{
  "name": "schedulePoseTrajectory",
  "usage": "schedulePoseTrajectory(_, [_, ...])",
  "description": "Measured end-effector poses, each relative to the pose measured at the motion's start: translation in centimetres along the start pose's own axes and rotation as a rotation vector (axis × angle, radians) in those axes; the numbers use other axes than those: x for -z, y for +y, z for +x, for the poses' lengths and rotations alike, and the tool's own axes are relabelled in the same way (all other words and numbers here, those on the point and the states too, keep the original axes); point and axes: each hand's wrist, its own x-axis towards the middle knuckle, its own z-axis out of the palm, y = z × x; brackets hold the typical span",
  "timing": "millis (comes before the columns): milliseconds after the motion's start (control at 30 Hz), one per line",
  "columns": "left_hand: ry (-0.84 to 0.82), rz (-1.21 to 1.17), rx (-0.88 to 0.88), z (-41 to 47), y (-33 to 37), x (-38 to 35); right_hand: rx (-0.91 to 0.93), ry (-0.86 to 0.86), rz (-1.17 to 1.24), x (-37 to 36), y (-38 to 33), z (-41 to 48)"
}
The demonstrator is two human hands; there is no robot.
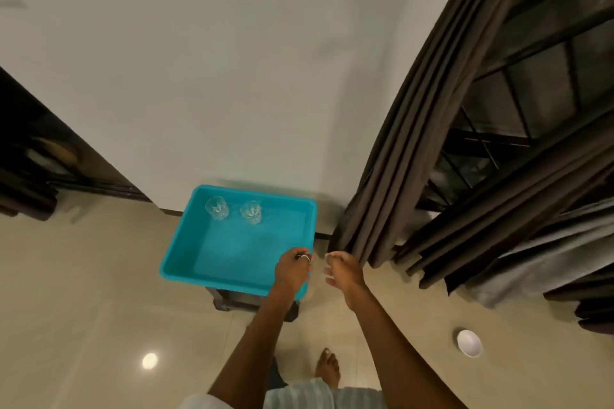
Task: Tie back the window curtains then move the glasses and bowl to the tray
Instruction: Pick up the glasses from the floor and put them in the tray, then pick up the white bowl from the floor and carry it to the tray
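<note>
Striped cloth at our waist and one bare foot are showing below as we are reaching out with both arms. Our left hand is hovering over the near right corner of the turquoise plastic tray, fingers curled, a ring glinting. We cannot tell whether it is gripping the rim or nothing at all. Our right hand, just beside the left and off the tray's edge, is hanging loosely curled and holding nothing.

Beyond the left hand, two clear cut-glass tumblers are standing upright side by side along the tray's far wall. The small white bowl is sitting on the glossy tiled floor, well behind and to the right of the right hand, so we are judging it the last piece to move. Dark brown curtain folds are hanging gathered ahead of the right hand, and no tie is showing.

The smooth, round-cornered tray is overhanging a small dark stool. A heavy press on that corner is risking a tip that could send the slick, hard glasses sliding together.
</note>
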Motion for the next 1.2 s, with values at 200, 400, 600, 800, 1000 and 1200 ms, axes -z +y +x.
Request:
schedulePoseTrajectory(200, [0.001, 0.048, -0.102, -2.9, 1.0, -1.4, 0.068, 0.002, -0.014, 2.6, -0.5, -2.2])
schedulePoseTrajectory(400, [-0.04, 0.049, -0.15, -6.0, -0.8, -3.3, 0.134, 0.093, -0.027, 4.9, 1.4, -5.0])
schedulePoseTrajectory(600, [-0.087, 0.047, -0.146, -10.5, -5.1, -5.4, 0.168, 0.214, -0.044, 7.7, 5.1, -9.3])
schedulePoseTrajectory(800, [-0.199, 0.039, -0.061, -14.8, -9.7, -9.1, 0.15, 0.28, -0.012, 11.6, 9.6, -13.3])
schedulePoseTrajectory(1000, [-0.239, 0.121, -0.1, -17.7, -9.7, -13.3, 0.141, 0.313, 0.054, 16.8, 12.2, -14.8])
schedulePoseTrajectory(1200, [-0.197, 0.14, -0.145, -20.6, -8.9, -20.2, 0.18, 0.304, 0.048, 25.4, 13.9, -15.5])
